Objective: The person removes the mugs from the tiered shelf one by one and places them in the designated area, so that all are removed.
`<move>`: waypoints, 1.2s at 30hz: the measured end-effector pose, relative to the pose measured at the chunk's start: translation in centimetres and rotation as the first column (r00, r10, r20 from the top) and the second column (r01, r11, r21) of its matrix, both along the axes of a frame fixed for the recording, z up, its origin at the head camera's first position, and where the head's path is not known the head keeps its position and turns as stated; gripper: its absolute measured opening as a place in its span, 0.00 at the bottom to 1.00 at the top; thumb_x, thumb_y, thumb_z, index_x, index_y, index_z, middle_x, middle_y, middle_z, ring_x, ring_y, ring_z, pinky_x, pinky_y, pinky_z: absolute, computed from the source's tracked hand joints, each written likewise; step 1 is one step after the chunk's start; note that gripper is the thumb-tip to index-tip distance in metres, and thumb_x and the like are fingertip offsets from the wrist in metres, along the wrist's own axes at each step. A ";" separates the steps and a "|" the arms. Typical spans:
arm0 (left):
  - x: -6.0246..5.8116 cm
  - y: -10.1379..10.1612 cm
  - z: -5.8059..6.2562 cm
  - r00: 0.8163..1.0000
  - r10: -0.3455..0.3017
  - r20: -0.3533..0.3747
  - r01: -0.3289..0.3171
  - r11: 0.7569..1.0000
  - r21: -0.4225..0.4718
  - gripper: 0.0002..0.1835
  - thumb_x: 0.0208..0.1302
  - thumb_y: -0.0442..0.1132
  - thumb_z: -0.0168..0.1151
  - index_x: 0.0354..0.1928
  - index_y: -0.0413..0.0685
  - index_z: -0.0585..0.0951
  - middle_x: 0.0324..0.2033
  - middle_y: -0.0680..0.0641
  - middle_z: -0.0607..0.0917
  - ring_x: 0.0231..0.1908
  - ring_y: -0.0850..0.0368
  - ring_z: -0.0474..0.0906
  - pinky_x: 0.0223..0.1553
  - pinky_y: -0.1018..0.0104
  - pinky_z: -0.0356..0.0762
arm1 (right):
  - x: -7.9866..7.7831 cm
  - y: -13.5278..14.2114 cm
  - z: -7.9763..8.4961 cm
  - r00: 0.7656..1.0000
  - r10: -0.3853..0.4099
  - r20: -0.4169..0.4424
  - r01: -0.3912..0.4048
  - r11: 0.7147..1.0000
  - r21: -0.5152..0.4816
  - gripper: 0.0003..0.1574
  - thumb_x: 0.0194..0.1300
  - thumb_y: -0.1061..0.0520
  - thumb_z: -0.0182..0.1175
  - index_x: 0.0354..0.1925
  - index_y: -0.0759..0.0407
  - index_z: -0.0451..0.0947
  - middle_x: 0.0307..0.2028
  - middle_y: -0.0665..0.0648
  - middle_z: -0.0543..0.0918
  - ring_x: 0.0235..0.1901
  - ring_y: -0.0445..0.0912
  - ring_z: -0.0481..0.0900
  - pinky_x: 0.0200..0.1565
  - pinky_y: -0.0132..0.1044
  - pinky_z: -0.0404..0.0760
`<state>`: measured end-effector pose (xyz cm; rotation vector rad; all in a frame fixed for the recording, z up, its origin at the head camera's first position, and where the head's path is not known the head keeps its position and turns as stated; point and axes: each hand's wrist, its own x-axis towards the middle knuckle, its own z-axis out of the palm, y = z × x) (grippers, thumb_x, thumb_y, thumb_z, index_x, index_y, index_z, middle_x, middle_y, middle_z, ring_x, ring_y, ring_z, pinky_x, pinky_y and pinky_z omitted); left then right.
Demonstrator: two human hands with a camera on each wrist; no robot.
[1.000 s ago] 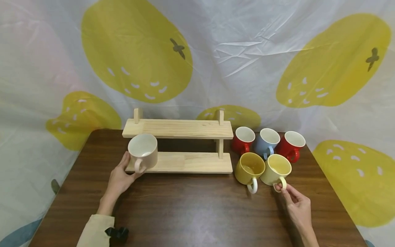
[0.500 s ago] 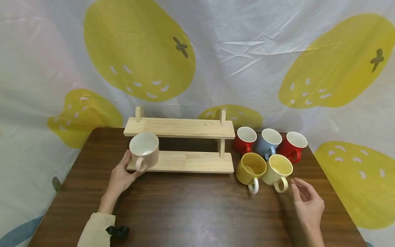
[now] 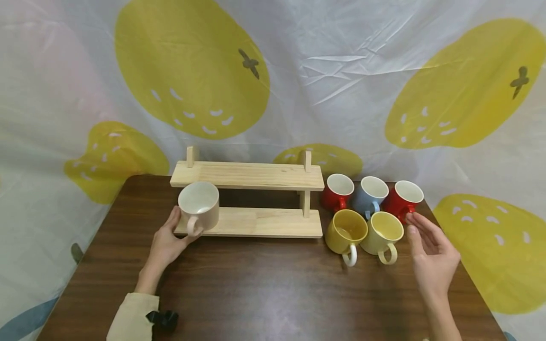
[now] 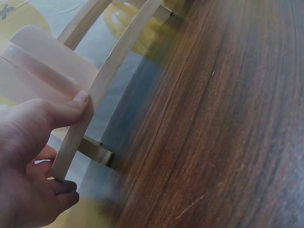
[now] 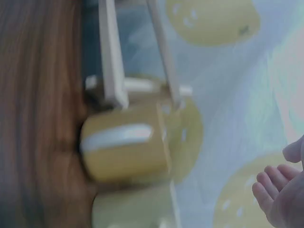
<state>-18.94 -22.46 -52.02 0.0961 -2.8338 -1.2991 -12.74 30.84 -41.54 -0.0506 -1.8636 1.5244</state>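
Note:
A pale pink mug (image 3: 199, 207) stands at the left end of the lower shelf of a small wooden rack (image 3: 264, 223). My left hand (image 3: 168, 244) holds it low down, thumb by the handle and fingers at its left side. In the left wrist view, the lower fingers (image 4: 64, 192) curl at the end of the shelf board. At right, my right hand (image 3: 435, 255) is raised with loosely bent fingers and nothing in them. Its fingertips overlap the handle of the right-hand red mug (image 3: 394, 202). Just left of it is a cream-yellow mug (image 3: 375, 241).
A mustard mug (image 3: 341, 239) with a white handle stands beside the cream one. Behind them are another red mug (image 3: 330, 199) and a light blue mug (image 3: 364, 201). The rack's upper shelf (image 3: 247, 175) backs onto a fruit-print cloth (image 3: 332, 94). Underneath is a brown wooden table (image 3: 264, 289).
My right hand has let go of the cream-yellow mug's handle, drawn off to the right, then moved up toward the right-hand red mug. The left hand and pink mug stay put.

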 end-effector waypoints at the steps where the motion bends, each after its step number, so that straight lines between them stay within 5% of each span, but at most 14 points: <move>1: 0.0 0.0 0.0 1.000 0.003 -0.002 -0.003 1.000 -0.003 0.59 0.59 0.57 0.74 0.79 0.36 0.48 0.80 0.38 0.50 0.77 0.32 0.49 0.73 0.34 0.55 | 0.0 -0.6 0.5 1.000 0.031 -0.003 -0.031 0.999 -0.017 0.18 0.66 0.72 0.62 0.54 0.78 0.80 0.45 0.48 0.91 0.47 0.37 0.88 0.52 0.21 0.80; 11: -0.1 -0.2 -0.2 1.000 0.015 -0.007 -0.015 1.000 -0.012 0.59 0.59 0.56 0.74 0.78 0.36 0.49 0.79 0.38 0.51 0.77 0.33 0.50 0.74 0.36 0.54 | -0.9 -6.6 3.3 0.959 0.282 -0.032 -0.284 0.956 -0.078 0.20 0.66 0.74 0.61 0.56 0.78 0.78 0.48 0.55 0.90 0.49 0.42 0.88 0.56 0.26 0.81; 22: -0.2 0.0 -0.1 1.000 0.010 -0.009 -0.010 1.000 0.007 0.59 0.59 0.56 0.74 0.78 0.36 0.50 0.80 0.39 0.51 0.77 0.34 0.50 0.75 0.37 0.54 | -1.9 -13.0 4.5 0.857 0.515 0.007 -0.511 0.853 -0.109 0.24 0.67 0.73 0.60 0.61 0.77 0.74 0.54 0.58 0.87 0.56 0.44 0.85 0.61 0.32 0.80; 36: -0.2 0.0 -0.2 1.000 0.009 -0.017 -0.008 1.000 0.003 0.58 0.59 0.56 0.75 0.78 0.36 0.50 0.79 0.38 0.51 0.77 0.33 0.50 0.74 0.37 0.55 | -2.2 -20.7 2.8 0.713 0.693 0.109 -0.685 0.721 -0.102 0.24 0.67 0.70 0.62 0.61 0.71 0.76 0.57 0.69 0.83 0.61 0.58 0.81 0.62 0.38 0.80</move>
